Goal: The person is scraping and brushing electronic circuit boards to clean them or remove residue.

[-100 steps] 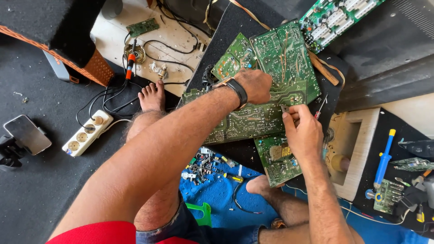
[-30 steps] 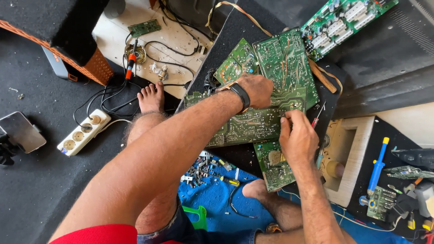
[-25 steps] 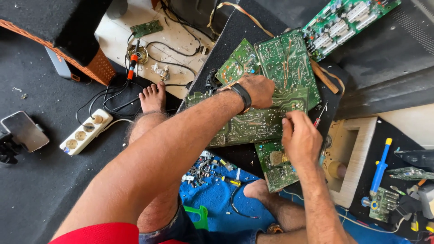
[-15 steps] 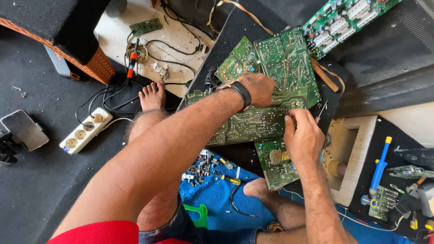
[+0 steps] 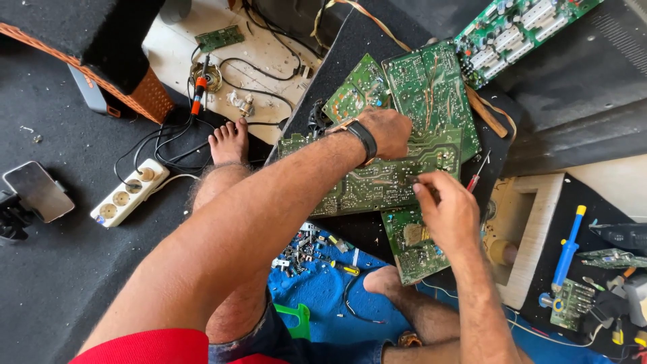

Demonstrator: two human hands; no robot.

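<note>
My left hand, with a black watch on the wrist, presses down on a long green circuit board that lies across other green boards on a black surface. My right hand is at the right end of that long board, thumb and fingertips pinched together on it. What they pinch is too small to make out. A smaller green board lies partly under the right hand. A red-handled screwdriver lies just right of my right hand.
My bare feet rest on the floor beside a white power strip and cables. A phone sits at the far left, a soldering iron at the top. Loose parts lie on a blue mat. A blue-handled tool and a beige frame are to the right.
My right hand's fingertips have shifted slightly left along the long board's right end. My left hand has stayed pressed on the boards.
</note>
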